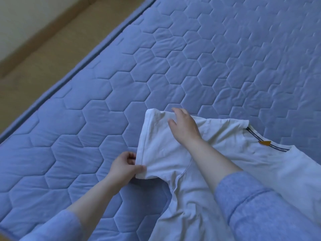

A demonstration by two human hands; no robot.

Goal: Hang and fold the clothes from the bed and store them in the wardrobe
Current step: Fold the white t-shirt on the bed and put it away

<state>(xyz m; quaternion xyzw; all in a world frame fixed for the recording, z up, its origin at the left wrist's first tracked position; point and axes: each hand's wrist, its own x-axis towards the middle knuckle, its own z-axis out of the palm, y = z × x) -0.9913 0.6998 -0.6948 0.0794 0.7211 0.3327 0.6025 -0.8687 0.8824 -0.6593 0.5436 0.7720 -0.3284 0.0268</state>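
You've got the white T-shirt [199,188] lying on the bed [173,58], down in the lower right of your view, its body running off towards the bottom edge and off the right side. Its short sleeve [159,146] is spread out to the left across the blue quilt, hem edge facing away from the body of the shirt. Your left hand [124,168] is at the near corner of that hem, thumb on top and fingers curled beneath, pinching the cloth right at the corner. Your right hand [185,130] is reaching across the shirt and rests on the far edge of the sleeve, fingers spread and only lightly bent, gripping nothing, just lying on the fabric. Over to the right, the collar [271,146] lies open with a dark striped tape along its inside and a small orange tag [264,143] at the middle. The cloth is creased around the armpit seam between your two forearms. Both your forearms are bare, with blue cuffs [260,206] pushed up. The quilt shows a stitched hexagon pattern, wrinkled towards the upper right. Beyond the left edge of the bed you can see a strip of tan floor [34,58] and a pale wall [26,14] in the top corner.
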